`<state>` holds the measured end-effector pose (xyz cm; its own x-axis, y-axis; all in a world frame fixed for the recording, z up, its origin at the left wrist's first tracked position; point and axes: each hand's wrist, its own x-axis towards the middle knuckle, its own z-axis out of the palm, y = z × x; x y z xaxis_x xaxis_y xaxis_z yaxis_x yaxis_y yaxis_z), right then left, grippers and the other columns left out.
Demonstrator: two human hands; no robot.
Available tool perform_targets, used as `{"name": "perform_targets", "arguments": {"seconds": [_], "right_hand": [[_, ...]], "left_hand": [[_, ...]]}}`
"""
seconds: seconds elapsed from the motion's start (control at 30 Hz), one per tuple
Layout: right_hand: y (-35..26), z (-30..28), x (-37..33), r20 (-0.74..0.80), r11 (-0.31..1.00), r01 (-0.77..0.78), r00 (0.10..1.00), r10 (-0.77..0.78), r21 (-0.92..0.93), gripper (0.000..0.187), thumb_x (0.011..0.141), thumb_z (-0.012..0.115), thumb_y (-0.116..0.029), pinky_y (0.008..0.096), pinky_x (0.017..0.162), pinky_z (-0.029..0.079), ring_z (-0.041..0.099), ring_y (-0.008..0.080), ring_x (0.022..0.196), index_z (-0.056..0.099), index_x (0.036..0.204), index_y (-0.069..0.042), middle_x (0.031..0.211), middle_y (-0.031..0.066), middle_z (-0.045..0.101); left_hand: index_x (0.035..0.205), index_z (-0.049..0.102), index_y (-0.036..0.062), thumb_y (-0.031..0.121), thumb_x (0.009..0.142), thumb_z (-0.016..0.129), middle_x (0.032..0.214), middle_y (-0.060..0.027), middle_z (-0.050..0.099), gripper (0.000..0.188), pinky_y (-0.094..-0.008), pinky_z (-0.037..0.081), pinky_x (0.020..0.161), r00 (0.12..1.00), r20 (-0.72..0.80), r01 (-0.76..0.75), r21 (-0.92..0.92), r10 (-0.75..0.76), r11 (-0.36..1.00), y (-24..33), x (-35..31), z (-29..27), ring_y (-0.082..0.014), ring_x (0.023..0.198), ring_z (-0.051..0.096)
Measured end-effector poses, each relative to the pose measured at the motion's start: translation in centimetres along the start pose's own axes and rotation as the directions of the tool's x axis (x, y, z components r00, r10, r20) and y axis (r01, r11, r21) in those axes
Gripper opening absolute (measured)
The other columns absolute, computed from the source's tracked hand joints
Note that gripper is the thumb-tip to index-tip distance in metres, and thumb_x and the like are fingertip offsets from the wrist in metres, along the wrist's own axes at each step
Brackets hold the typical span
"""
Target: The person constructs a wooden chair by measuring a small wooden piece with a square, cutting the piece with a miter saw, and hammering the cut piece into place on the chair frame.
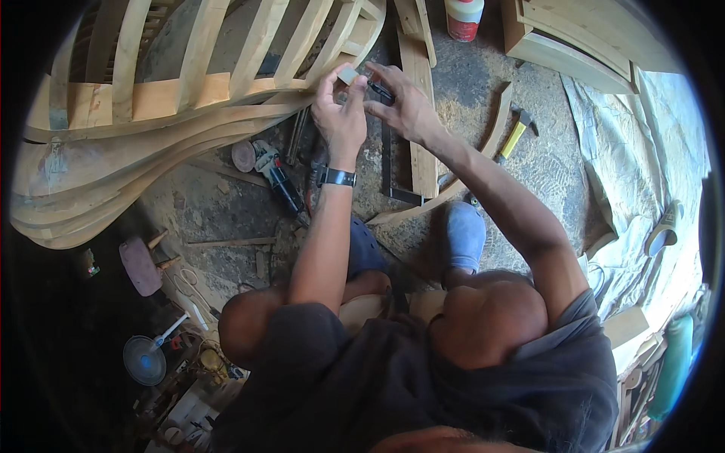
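Note:
My left hand point(341, 113), with a watch at its wrist, pinches a small pale block point(347, 75), apparently wood, between thumb and fingers. Close beside it, the fingers of my right hand point(405, 106) close round the dark upper end of a black bar clamp point(387, 151). The clamp's long bar runs down toward me, and its far jaw sits near the curved strip on the floor. Both hands are at the tip of a large curved wooden frame point(204, 87) with upright ribs. My fingers partly hide the clamp's end.
On the floor lie an angle grinder point(276, 177), a yellow-handled hammer point(516, 136), a curved wooden strip point(495, 121) and a straight board point(421, 143). A mallet point(141, 266) lies at left. A white-and-red tub point(464, 19) and a wooden drawer case point(570, 45) stand at the back.

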<state>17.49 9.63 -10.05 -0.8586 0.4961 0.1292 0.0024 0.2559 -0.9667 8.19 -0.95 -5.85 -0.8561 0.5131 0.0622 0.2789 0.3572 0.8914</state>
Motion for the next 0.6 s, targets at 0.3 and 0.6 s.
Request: {"name": "perform_targets", "arguments": {"seconds": [0.3,0.6], "right_hand": [[6.0,1.2,-10.0,0.228,0.931,-0.207,0.932,0.281,-0.301,0.026,0.096,0.062,-0.016,0.0506,0.094,0.049,0.060,0.0458,0.108,0.058,0.114,0.001,0.112,0.0232,0.060],[9.1,-6.1,-15.1,-0.514,0.720,-0.483,0.834,0.204,-0.498,0.034,0.096,0.066,-0.021,0.0509,0.096,0.043,0.054,0.0412,0.107,0.055,0.122,-0.002,0.116,0.0207,0.057]], "left_hand": [[0.126,0.059,-0.0077,0.018,0.101,0.068,0.124,-0.0190,0.069,0.037,-0.0377,0.053,0.099,0.936,-0.233,-0.258,0.057,0.264,0.964,-0.5,3.5,1.2,-0.0267,0.113,0.067],[0.121,0.057,-0.0126,0.025,0.106,0.060,0.120,-0.0245,0.069,0.041,-0.0410,0.052,0.101,0.898,-0.398,-0.216,-0.033,0.186,0.976,-0.2,5.6,4.0,-0.0315,0.112,0.068]]}}
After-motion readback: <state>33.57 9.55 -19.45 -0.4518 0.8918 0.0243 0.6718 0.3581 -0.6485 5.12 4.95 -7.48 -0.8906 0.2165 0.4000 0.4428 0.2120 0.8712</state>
